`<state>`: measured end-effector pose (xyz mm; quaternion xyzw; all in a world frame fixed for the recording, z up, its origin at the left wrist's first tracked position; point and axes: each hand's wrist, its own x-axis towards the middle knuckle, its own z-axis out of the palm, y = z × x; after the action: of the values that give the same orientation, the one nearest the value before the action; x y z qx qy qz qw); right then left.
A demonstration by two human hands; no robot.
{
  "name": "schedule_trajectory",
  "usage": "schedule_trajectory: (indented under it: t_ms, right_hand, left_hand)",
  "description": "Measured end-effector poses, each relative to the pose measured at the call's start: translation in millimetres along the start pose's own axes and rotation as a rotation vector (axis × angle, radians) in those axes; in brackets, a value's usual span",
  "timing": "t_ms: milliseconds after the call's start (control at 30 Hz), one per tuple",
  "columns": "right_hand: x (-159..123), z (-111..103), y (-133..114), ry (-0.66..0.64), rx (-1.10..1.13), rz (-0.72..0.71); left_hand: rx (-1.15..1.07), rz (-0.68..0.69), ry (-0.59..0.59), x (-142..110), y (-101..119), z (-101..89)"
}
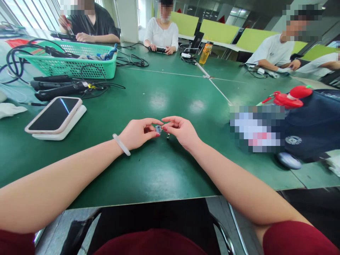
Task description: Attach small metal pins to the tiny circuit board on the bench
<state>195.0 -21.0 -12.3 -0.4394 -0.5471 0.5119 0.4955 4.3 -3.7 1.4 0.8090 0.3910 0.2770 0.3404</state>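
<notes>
A small blue-grey circuit board [158, 129] is pinched between the thumb and fingers of my left hand [136, 134], just above the green table [148, 177]. My right hand [182, 132] is closed in a pinch at the board's right edge. What lies between its fingertips is too small to make out. Under the right fingers, a tiny part with a pale metallic look [168, 136] appears on or close to the tabletop. A pale bangle [121, 144] circles my left wrist.
At left are a phone [54, 115] on a white box, black handheld devices [62, 88] and a turquoise basket [71, 58] with cables. A dark bag [308, 120] and mouse [288, 160] lie at right. An orange bottle [205, 53] stands farther back; several people sit around.
</notes>
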Motion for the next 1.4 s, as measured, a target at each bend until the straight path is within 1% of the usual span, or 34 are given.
schedule_trajectory:
  t_ms: [133, 267, 433, 600, 733, 833, 1000, 1100, 1167, 1233, 1333, 1400]
  right_hand:
    - [0, 1, 2, -0.018, -0.023, -0.025]
    - [-2, 3, 2, -0.010, -0.101, -0.062]
    - [-7, 6, 1, 0.011, -0.249, -0.179]
    - [-9, 6, 0, -0.003, -0.346, -0.236]
    - [-9, 6, 1, -0.079, -0.337, -0.243]
    - [-10, 6, 0, -0.106, -0.335, -0.267]
    - [-12, 8, -3, -0.098, -0.344, -0.274]
    - [-12, 8, -3, -0.079, -0.381, -0.252]
    - [-10, 7, -2, -0.041, -0.461, -0.215]
    - [-7, 4, 0, -0.009, -0.626, -0.209]
    - [-3, -2, 5, -0.017, -0.928, -0.296]
    - [0, -4, 8, -0.031, -1.051, -0.344]
  left_hand:
    - [0.072, 0.032, 0.029, -1, 5, -0.1]
    - [0.162, 0.065, 0.017, -3, 8, -0.3]
    - [0.241, 0.099, 0.001, -4, 8, -1.1]
    - [0.244, 0.141, -0.014, -5, 6, -2.0]
    - [0.246, 0.202, -0.017, -6, 5, -2.5]
    - [0.221, 0.224, -0.013, -6, 5, -2.3]
    - [0.202, 0.232, -0.033, -5, 5, -2.2]
    - [0.181, 0.232, -0.031, -5, 4, -2.5]
    - [0.149, 0.215, -0.002, -4, 2, -3.0]
    - [0.117, 0.169, 0.032, -1, -1, -4.1]
    - [0.104, 0.067, 0.061, 3, -5, -6.0]
    - [0.106, 0.020, 0.069, 5, -6, -6.4]
